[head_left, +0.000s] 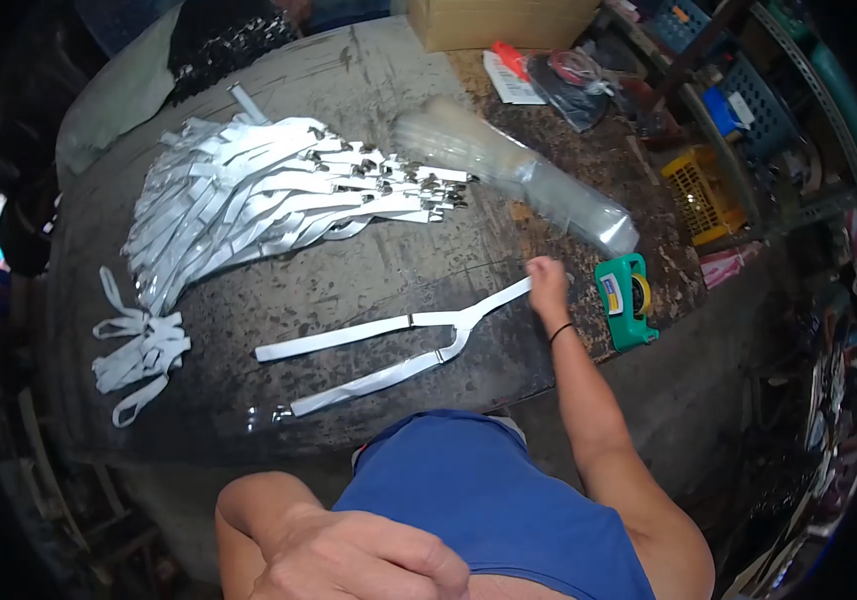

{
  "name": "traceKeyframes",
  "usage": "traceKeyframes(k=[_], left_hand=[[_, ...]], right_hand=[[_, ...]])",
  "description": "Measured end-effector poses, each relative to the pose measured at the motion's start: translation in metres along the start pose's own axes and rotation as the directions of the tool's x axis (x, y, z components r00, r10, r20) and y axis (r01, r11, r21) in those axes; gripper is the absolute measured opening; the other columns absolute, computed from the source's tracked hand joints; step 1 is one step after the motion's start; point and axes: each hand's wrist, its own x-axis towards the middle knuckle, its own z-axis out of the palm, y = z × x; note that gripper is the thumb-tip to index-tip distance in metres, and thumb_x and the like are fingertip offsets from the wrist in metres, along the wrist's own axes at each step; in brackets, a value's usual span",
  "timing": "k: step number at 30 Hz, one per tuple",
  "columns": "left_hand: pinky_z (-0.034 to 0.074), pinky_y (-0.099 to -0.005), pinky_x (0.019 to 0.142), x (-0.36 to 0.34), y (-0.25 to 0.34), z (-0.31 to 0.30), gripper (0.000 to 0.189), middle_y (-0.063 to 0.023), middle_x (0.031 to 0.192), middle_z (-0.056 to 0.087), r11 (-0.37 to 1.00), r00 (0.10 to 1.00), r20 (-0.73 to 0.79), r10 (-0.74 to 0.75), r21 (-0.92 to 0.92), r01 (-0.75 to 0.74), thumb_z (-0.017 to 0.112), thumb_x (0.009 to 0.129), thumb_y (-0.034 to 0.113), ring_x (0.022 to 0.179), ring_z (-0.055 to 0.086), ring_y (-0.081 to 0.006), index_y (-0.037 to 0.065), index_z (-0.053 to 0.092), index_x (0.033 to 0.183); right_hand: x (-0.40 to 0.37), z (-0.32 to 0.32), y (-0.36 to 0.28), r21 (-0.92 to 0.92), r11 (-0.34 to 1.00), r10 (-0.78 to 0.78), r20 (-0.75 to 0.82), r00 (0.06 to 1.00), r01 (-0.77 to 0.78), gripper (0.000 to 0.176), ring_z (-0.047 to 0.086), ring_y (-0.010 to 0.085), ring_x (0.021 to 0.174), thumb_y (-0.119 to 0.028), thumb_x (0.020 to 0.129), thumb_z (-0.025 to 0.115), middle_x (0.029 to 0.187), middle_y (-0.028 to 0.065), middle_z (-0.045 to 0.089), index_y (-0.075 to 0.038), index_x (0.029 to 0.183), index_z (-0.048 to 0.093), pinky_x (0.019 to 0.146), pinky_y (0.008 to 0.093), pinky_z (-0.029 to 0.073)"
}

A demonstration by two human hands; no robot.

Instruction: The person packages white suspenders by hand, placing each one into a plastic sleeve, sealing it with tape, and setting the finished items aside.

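White Y-shaped suspenders lie flat on the dark, worn table. Their single back strap runs up to my right hand, whose closed fingers pinch its end. The two front straps spread to the left; metal adjusters sit on them, and a metal clip shows at the lower strap's end. Close to the camera, in front of my chest, my left hand is curled closed; whatever its fingers may hold is hidden. A green tape dispenser stands just right of my right hand.
A large pile of white suspenders with metal clips covers the table's far left. A smaller bunch of white straps lies nearer. Clear plastic bags lie behind my right hand. A cardboard box and a yellow basket are farther back.
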Motion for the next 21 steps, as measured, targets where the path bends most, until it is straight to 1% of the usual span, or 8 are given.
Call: traceKeyframes(k=[2, 4, 7, 12, 14, 18, 20, 21], left_hand=[[0.044, -0.0295, 0.052, 0.006, -0.022, 0.031, 0.029, -0.0044, 0.057, 0.048, 0.993, 0.993, -0.061, 0.100, 0.076, -0.096, 0.060, 0.097, 0.024, 0.048, 0.047, -0.0131, 0.013, 0.056, 0.123], [0.041, -0.0281, 0.047, 0.012, -0.038, 0.078, 0.019, -0.0037, 0.055, 0.045, 0.851, 0.783, -0.540, 0.309, 0.525, 0.026, 0.061, 0.094, 0.014, 0.044, 0.042, -0.0118, 0.008, 0.061, 0.112], [0.038, -0.0280, 0.045, 0.026, -0.051, 0.043, 0.007, -0.0019, 0.054, 0.042, 0.901, 0.897, -0.271, 0.350, 0.359, -0.243, 0.060, 0.087, -0.003, 0.042, 0.038, -0.0112, 0.003, 0.063, 0.089], [0.040, -0.0282, 0.049, 0.043, -0.043, 0.029, 0.014, -0.0010, 0.057, 0.043, 0.878, 0.951, 0.077, 0.299, 0.369, -0.305, 0.057, 0.086, -0.007, 0.046, 0.042, -0.0119, 0.005, 0.064, 0.084], [0.042, -0.0288, 0.053, 0.037, -0.027, 0.031, 0.014, -0.0020, 0.060, 0.047, 0.980, 0.999, -0.029, 0.038, 0.197, -0.031, 0.057, 0.090, -0.001, 0.049, 0.046, -0.0130, 0.007, 0.068, 0.090], [0.044, -0.0309, 0.054, 0.023, -0.011, 0.023, 0.010, -0.0047, 0.063, 0.054, 0.970, 0.997, -0.013, 0.081, 0.232, -0.076, 0.063, 0.095, 0.012, 0.050, 0.050, -0.0169, 0.006, 0.071, 0.097], [0.053, -0.0344, 0.064, 0.009, -0.010, 0.013, 0.017, -0.0050, 0.063, 0.061, 0.887, 0.982, -0.174, 0.079, 0.461, 0.011, 0.066, 0.094, 0.021, 0.053, 0.059, -0.0189, 0.004, 0.068, 0.090], [0.056, -0.0354, 0.067, 0.004, -0.012, 0.004, 0.021, -0.0056, 0.064, 0.063, 0.819, 0.971, -0.225, 0.084, 0.570, 0.062, 0.068, 0.093, 0.023, 0.055, 0.063, -0.0196, 0.003, 0.067, 0.089]], right_hand=[[0.027, -0.012, 0.029, -0.090, 0.995, 0.049, -0.032, 0.998, -0.051, 0.017, 0.058, 0.0378, 0.095, -0.017, 0.087, 0.066, 0.093, 0.0181, 0.063, -0.005, 0.098, 0.066, 0.085, 0.0452, 0.047], [0.049, -0.013, 0.054, -0.049, 0.996, 0.068, -0.112, 0.991, -0.074, 0.032, 0.056, 0.0392, 0.102, -0.021, 0.085, 0.069, 0.103, 0.0207, 0.061, -0.003, 0.110, 0.062, 0.091, 0.0453, 0.045], [0.083, -0.004, 0.069, -0.102, 0.980, 0.161, -0.109, 0.981, -0.172, 0.065, 0.049, 0.0444, 0.118, -0.029, 0.080, 0.076, 0.125, 0.0281, 0.051, -0.001, 0.132, 0.049, 0.104, 0.0467, 0.039], [0.123, 0.011, 0.075, -0.263, 0.929, 0.264, -0.025, 0.964, -0.261, 0.087, 0.047, 0.0472, 0.122, -0.032, 0.076, 0.079, 0.131, 0.0307, 0.047, -0.003, 0.147, 0.037, 0.105, 0.0478, 0.039], [0.141, 0.024, 0.116, -0.190, 0.954, 0.233, -0.020, 0.972, -0.233, 0.058, 0.056, 0.0434, 0.113, -0.027, 0.082, 0.073, 0.117, 0.0243, 0.060, -0.001, 0.131, 0.056, 0.099, 0.0449, 0.045], [0.164, 0.033, 0.127, 0.084, 0.989, 0.137, -0.150, 0.979, -0.126, 0.027, 0.062, 0.0371, 0.103, -0.017, 0.092, 0.060, 0.104, 0.0177, 0.067, -0.001, 0.112, 0.069, 0.091, 0.0411, 0.049], [0.156, 0.005, 0.064, 0.105, 0.986, -0.094, -0.292, 0.952, 0.129, 0.023, 0.062, 0.0344, 0.101, -0.009, 0.095, 0.055, 0.104, 0.0163, 0.066, -0.004, 0.113, 0.068, 0.089, 0.0399, 0.050], [0.149, -0.007, 0.027, 0.120, 0.984, -0.091, -0.297, 0.950, 0.131, 0.023, 0.062, 0.0344, 0.101, -0.009, 0.095, 0.055, 0.104, 0.0163, 0.066, -0.004, 0.113, 0.068, 0.089, 0.0399, 0.050]])
